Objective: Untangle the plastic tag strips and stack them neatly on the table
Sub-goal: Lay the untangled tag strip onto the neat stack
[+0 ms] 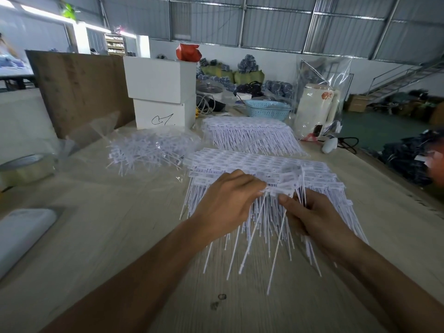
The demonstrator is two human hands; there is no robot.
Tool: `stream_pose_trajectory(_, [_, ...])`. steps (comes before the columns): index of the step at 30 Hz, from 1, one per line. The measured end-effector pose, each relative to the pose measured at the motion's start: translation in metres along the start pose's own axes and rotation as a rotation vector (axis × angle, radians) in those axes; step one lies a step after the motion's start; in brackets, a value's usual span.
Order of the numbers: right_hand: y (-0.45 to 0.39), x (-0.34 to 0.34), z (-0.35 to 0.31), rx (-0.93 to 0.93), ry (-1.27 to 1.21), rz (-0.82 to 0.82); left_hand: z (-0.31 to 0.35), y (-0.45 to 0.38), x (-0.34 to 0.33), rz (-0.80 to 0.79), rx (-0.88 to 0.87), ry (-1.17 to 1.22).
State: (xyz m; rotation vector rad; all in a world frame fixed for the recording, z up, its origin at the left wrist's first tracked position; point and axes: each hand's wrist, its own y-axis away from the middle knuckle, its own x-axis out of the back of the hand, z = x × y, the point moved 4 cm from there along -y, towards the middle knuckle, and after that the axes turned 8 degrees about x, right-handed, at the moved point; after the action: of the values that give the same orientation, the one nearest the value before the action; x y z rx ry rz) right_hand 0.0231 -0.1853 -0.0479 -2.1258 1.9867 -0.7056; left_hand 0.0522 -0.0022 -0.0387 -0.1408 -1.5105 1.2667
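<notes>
A small bunch of tag strips (280, 188) is hanging between both hands above the near stack (259, 164) on the worktop (120, 236), tails dangling to fall free. The left hand (225, 203) is pinching the heads; the right hand (310, 217) is seemingly pinching the tails (fingers partly hidden). The tangled bagful (149, 147) is waiting beyond.

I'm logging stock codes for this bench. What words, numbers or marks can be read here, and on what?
Lower white box: a black handwritten scrawl, not readable as letters.
Tag strips in the near stack: dark printed lines on each head, too small and blurred to read.
Tag strips in the far stack: print too blurred to read.
White kettle: a red label, unreadable.
No text here reads clearly.
</notes>
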Motion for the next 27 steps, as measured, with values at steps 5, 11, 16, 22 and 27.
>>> stream_pose_trajectory(5, [0.001,-0.002,-0.009,0.139,0.204,0.018,-0.007,-0.001,-0.004,-0.075,0.093,0.184])
stream_pose_trajectory(11, [0.002,-0.005,-0.01,0.25,0.322,-0.025,-0.017,-0.003,-0.014,-0.228,0.337,0.483])
stream_pose_trajectory(16, [0.0,-0.004,-0.005,0.178,0.175,-0.024,-0.02,-0.003,-0.017,-0.232,0.363,0.55])
stream_pose_trajectory(22, [0.003,-0.009,0.008,-0.112,-0.16,-0.045,-0.012,-0.003,-0.014,-0.091,0.314,0.559])
stream_pose_trajectory(27, [0.0,-0.01,0.011,-0.225,-0.396,-0.036,-0.013,-0.004,-0.008,-0.02,0.316,0.526])
